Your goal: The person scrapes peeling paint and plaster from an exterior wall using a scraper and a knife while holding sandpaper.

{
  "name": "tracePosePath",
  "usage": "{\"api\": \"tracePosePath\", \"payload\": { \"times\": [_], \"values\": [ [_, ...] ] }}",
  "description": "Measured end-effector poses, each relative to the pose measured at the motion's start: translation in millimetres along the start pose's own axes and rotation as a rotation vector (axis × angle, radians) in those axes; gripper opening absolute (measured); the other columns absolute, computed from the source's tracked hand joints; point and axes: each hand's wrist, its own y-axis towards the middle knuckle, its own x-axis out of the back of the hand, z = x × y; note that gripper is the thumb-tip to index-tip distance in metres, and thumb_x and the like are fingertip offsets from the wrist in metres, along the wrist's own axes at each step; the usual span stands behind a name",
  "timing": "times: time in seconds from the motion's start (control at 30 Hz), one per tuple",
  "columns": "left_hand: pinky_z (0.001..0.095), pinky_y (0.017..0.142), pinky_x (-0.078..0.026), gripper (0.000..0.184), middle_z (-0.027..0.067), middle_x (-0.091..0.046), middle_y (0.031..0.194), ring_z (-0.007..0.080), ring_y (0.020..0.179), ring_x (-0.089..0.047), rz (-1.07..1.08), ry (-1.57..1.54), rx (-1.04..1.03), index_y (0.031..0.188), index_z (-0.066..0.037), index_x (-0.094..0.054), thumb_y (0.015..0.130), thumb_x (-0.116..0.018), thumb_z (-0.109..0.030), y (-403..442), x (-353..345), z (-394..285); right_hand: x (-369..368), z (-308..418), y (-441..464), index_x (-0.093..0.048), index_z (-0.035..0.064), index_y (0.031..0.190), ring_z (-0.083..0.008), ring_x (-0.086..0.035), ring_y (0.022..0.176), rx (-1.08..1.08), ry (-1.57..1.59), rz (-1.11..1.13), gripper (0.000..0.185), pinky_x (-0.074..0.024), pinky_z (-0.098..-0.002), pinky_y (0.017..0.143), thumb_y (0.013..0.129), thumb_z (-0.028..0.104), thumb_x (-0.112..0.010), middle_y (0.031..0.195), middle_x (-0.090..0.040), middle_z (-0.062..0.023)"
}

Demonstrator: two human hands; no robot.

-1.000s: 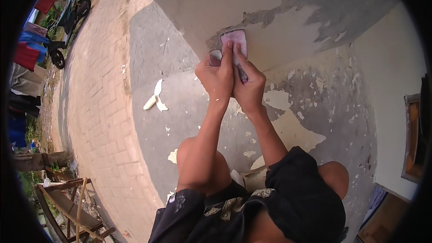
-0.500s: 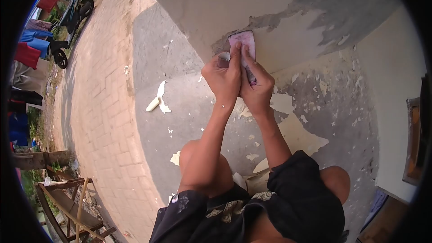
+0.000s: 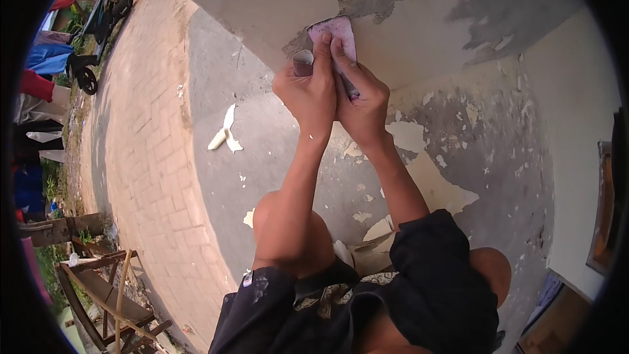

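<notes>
Both my hands grip a flat pink scraper [image 3: 342,31], its face smudged dark and its far edge against the wall [image 3: 419,42] where the paint has come off. My left hand [image 3: 306,99] is closed on its left side, thumb along the face. A curled grey-white piece [image 3: 303,59] sticks up at the left hand's fingers; what it is I cannot make out. Closed on the right side is my right hand [image 3: 367,101], its thumb next to the left one. The scraper's lower end is partly hidden by the hands.
Paint flakes [image 3: 409,136] litter the grey concrete floor [image 3: 262,164], with a curled peel [image 3: 226,134] on the left. Beyond lie a paved path [image 3: 151,124], a motorbike [image 3: 98,33], hanging laundry [image 3: 49,59] and a wooden chair frame [image 3: 108,298]. A framed opening [image 3: 599,213] is at right.
Hands and scraper appear farther up and left in the view. The wall's bare patch has shifted similarly, so the scraper stays at nearly the same spot on it. The grip looks unchanged.
</notes>
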Motion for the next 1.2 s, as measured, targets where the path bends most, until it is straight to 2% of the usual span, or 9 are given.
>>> {"api": "tracePosePath", "payload": {
  "times": [0.3, 0.33, 0.47, 0.57, 0.6, 0.8, 0.97, 1.13, 1.2],
  "values": [
    [0.0217, 0.049, -0.035, 0.028, -0.0021, -0.058, 0.062, 0.0032, 0.057, -0.046, 0.055, -0.093, 0.008, 0.072, 0.002, -0.065, 0.091, -0.066, -0.019, 2.8, -7.0, -25.5, 6.3, 5.8, 26.8, -0.060, 0.0119, 0.126, -0.0215, -0.067, 0.076, 0.041, 0.059, 0.004, 0.048, -0.0518, -0.0301, 0.065, 0.081, -0.004, -0.065, 0.088, -0.067, -0.0132],
    [0.0222, 0.050, -0.035, 0.030, -0.0022, -0.057, 0.062, 0.0035, 0.057, -0.045, 0.064, -0.115, 0.035, 0.071, 0.002, -0.064, 0.091, -0.065, -0.020, 4.4, -8.8, -37.3, 17.5, 14.8, 37.2, -0.060, 0.0139, 0.127, -0.0213, -0.067, 0.073, -0.065, 0.012, 0.124, 0.049, -0.0518, -0.0308, 0.063, 0.081, -0.002, -0.065, 0.089, -0.067, -0.0127],
    [0.0238, 0.052, -0.036, 0.037, -0.0019, -0.055, 0.059, 0.0055, 0.056, -0.044, 0.091, 0.053, 0.114, 0.069, 0.000, -0.062, 0.091, -0.065, -0.029, -14.3, -1.8, -30.7, 29.5, 5.4, 24.0, -0.053, 0.0113, 0.133, -0.0227, -0.067, 0.073, 0.118, -0.082, 0.098, 0.051, -0.0522, -0.0331, 0.061, 0.084, 0.002, -0.065, 0.093, -0.068, -0.0132],
    [0.0233, 0.053, -0.037, 0.039, 0.0010, -0.057, 0.061, 0.0069, 0.057, -0.048, 0.090, 0.068, 0.207, 0.071, 0.000, -0.063, 0.090, -0.066, -0.033, -17.4, 10.3, -32.8, 31.7, 4.5, 3.5, -0.045, 0.0065, 0.138, -0.0239, -0.068, 0.075, -0.013, -0.143, 0.015, 0.056, -0.0530, -0.0335, 0.062, 0.086, 0.007, -0.065, 0.098, -0.068, -0.0151],
    [0.0231, 0.054, -0.037, 0.039, 0.0019, -0.058, 0.061, 0.0073, 0.058, -0.049, 0.083, 0.050, 0.244, 0.072, 0.000, -0.063, 0.090, -0.066, -0.034, -18.3, 15.6, -32.9, 35.3, 6.9, -0.8, -0.037, 0.0034, 0.141, -0.0222, -0.068, 0.077, -0.238, -0.101, 0.051, 0.061, -0.0537, -0.0319, 0.065, 0.087, 0.011, -0.065, 0.101, -0.068, -0.0165],
    [0.0219, 0.060, -0.039, 0.036, 0.0010, -0.056, 0.070, 0.0074, 0.061, -0.050, -0.098, 0.041, 0.046, 0.087, -0.002, -0.060, 0.085, -0.073, -0.035, 10.5, 48.4, -21.4, 70.3, 1.5, 31.0, -0.037, 0.0077, 0.142, -0.0205, -0.067, 0.079, -0.237, -0.082, 0.233, 0.056, -0.0525, -0.0304, 0.070, 0.091, 0.010, -0.060, 0.107, -0.066, -0.0172],
    [0.0202, 0.068, -0.041, 0.037, 0.0013, -0.056, 0.084, 0.0086, 0.068, -0.053, -0.164, 0.093, -0.026, 0.096, -0.002, -0.059, 0.083, -0.075, -0.033, 17.1, 51.0, -21.2, 89.1, 8.2, 71.8, -0.054, 0.0041, 0.122, -0.0223, -0.056, 0.053, -0.294, -0.406, 0.629, 0.032, -0.0449, -0.0343, 0.056, 0.096, 0.022, -0.053, 0.066, -0.060, -0.0145],
    [0.0191, 0.070, -0.043, 0.045, 0.0069, -0.063, 0.095, 0.0095, 0.074, -0.058, -0.102, -0.002, 0.034, 0.109, 0.002, -0.061, 0.082, -0.075, -0.032, 25.9, 48.7, -14.8, 98.5, 13.8, 97.6, -0.061, -0.0009, 0.102, -0.0209, -0.044, 0.047, -0.265, -0.496, 0.670, 0.034, -0.0394, -0.0338, 0.051, 0.096, 0.032, -0.054, 0.055, -0.050, -0.0132],
    [0.0184, 0.055, -0.037, 0.044, 0.0038, -0.062, 0.084, 0.0048, 0.059, -0.048, -0.125, -0.033, 0.064, 0.109, 0.001, -0.063, 0.079, -0.079, -0.028, 27.8, 48.5, -11.2, 98.4, 17.5, 98.3, -0.062, -0.0013, 0.099, -0.0208, -0.043, 0.047, -0.264, -0.497, 0.661, 0.035, -0.0396, -0.0336, 0.051, 0.095, 0.033, -0.055, 0.055, -0.049, -0.0130]
  ]
}}
